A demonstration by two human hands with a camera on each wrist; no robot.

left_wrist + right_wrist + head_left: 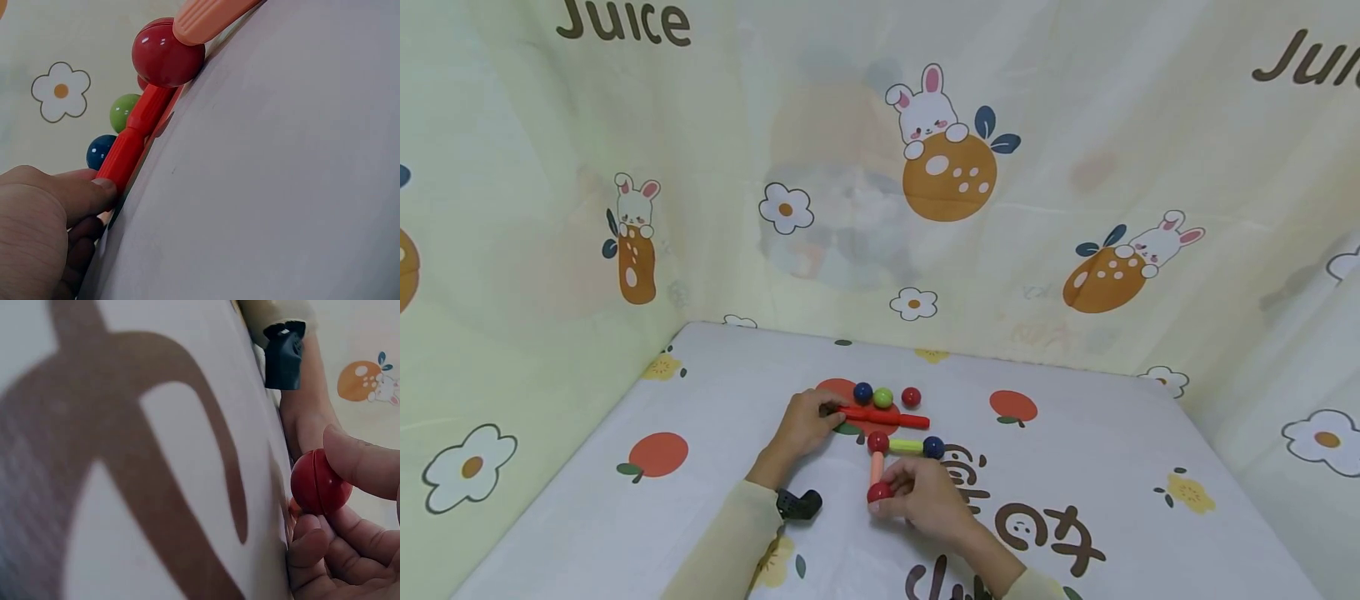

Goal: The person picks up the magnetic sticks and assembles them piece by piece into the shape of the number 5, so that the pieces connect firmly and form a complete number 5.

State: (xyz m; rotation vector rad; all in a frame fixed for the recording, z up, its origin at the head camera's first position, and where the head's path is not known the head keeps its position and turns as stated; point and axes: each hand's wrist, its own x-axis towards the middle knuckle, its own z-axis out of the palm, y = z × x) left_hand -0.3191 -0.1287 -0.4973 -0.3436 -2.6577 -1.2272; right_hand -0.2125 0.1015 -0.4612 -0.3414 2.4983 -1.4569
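My left hand (806, 427) pinches the left end of a long red magnetic stick (891, 417), which narrows partway along, as the left wrist view shows. My right hand (927, 498) grips a red ball (320, 482) between thumb and fingers. From that ball an orange-pink stick (877, 469) runs up to another red ball (877, 442). A yellow-green stick (906, 447) links this second ball to a dark blue ball (933, 447), making an L shape on the table.
Behind the red stick sit a loose dark blue ball (862, 392), a green ball (883, 397) and a red ball (911, 397). A printed white cloth covers the table (1075, 450), and a patterned curtain (842, 150) hangs behind. A black wrist device (799, 504) is on my left wrist.
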